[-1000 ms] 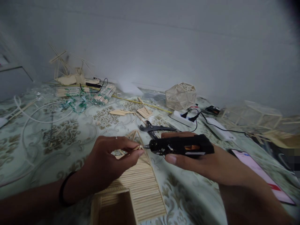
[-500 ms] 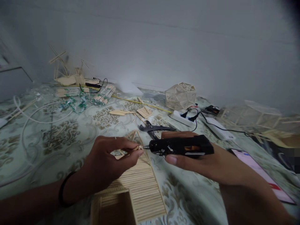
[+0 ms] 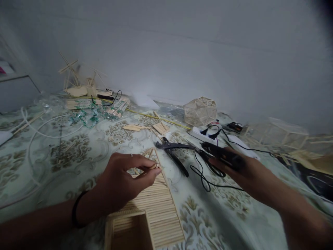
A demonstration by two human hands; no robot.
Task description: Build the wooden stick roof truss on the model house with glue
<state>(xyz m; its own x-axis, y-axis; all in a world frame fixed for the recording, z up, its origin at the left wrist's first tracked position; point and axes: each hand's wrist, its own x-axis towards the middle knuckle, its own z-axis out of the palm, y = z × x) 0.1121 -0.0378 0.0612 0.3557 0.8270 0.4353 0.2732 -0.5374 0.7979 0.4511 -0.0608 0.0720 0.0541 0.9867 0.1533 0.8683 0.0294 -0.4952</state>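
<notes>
My left hand [image 3: 125, 178] pinches a few short wooden stick pieces [image 3: 156, 166] between thumb and fingertips. It hovers above a house-like model made of wooden sticks [image 3: 161, 205], which has a slatted surface, a triangular frame at its far end and an open box at its near end. Farther right, my right hand [image 3: 246, 173] is wrapped around a black glue gun [image 3: 222, 154], partly blurred and apart from the sticks. Between the hands lie black-handled pliers [image 3: 174, 154] with spread handles. A pair of scissors [image 3: 214, 168] shows partly beneath the glue gun.
A white power strip [image 3: 197, 132] with black plugs stands behind the glue gun, and a thin black cord [image 3: 204, 180] loops nearby. Stick polyhedron [image 3: 200, 111], packed sticks [image 3: 117, 107] and a white cable [image 3: 33, 135] lie around. A flower-patterned cloth [image 3: 200, 215] covers the table.
My right hand has drawn the glue gun away to the right from the stick pieces, uncovering the pliers and cord. My left hand keeps its pinch in nearly the same place.
</notes>
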